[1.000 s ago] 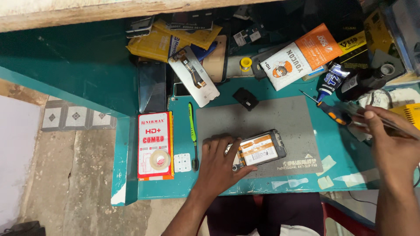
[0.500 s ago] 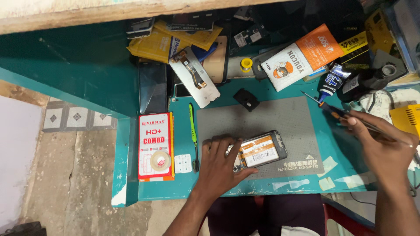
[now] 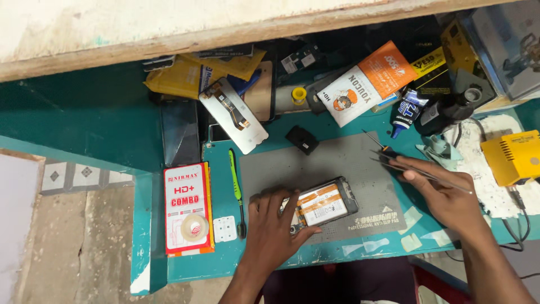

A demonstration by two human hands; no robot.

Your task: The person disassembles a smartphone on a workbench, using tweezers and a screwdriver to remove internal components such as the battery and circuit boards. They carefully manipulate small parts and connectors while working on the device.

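the left hand (image 3: 270,231) is pressing down on one opened phone (image 3: 324,204), fingers spread over its near-left end; the phone is lying on the near half of one grey mat (image 3: 337,169) that is covering the middle of the teal surface (image 3: 225,264). the right hand (image 3: 444,194) is hovering just right of the mat, fingers narrowed around one pair of tweezers (image 3: 419,173) and one thin screwdriver (image 3: 376,142), both tips pointing in over the mat's right edge.

left of the mat, one green-handled tool (image 3: 237,186) is lying lengthwise, one small white square part (image 3: 224,229) is sitting beside its near end, and further left one red and white box (image 3: 188,207) is carrying one roll of clear tape (image 3: 194,226). near the mat's right corner, about four pale tape scraps (image 3: 413,217) are sticking to the surface.

on the mat's far edge one small black block (image 3: 302,139) is resting. beyond the mat one white phone back cover (image 3: 233,114) is leaning, one yellow-capped bottle (image 3: 298,95) is lying, and one orange and white packet (image 3: 365,81) is spreading out. far right of the mat, one glue tube (image 3: 406,112) and one yellow box-shaped device (image 3: 514,157) are sitting.
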